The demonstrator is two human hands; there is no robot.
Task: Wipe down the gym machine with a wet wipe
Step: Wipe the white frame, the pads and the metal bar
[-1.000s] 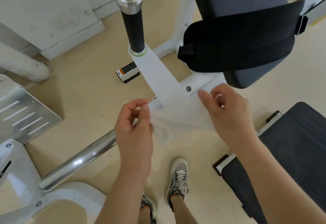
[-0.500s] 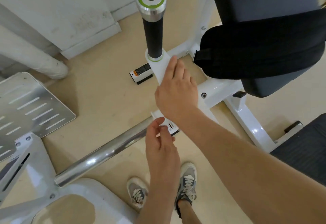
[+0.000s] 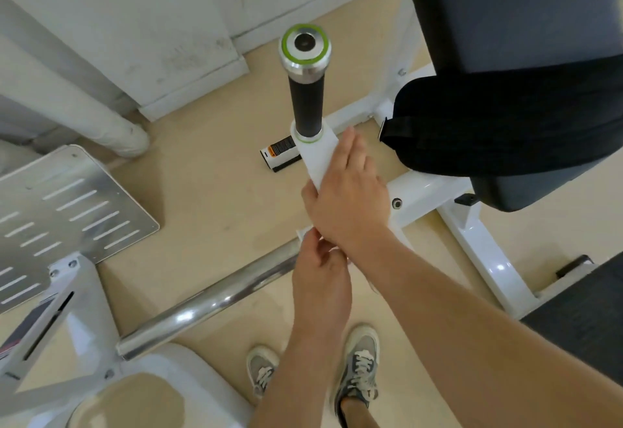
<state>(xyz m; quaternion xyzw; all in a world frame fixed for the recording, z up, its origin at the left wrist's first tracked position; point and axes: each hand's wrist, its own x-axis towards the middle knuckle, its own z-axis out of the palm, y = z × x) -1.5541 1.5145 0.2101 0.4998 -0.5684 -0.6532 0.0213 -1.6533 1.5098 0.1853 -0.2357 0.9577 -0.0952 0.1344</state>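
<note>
Wiping is starting: I'm now pressing my flat right hand (image 3: 347,191) along the machine arm (image 3: 315,154), left hand (image 3: 320,279) pinching the wipe (image 3: 337,252), no longer stretched out.

The gym machine (image 3: 435,188) stands on the floor with a glossy white frame, a flat white arm (image 3: 315,154) carrying an upright black grip (image 3: 306,104), while the wet wipe stays mostly covered under the flat right hand (image 3: 347,198).

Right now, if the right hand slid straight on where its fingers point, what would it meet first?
Likely the black handle atop the white arm that the right hand rests on; depth is unclear, so it might pass beside it.
</note>
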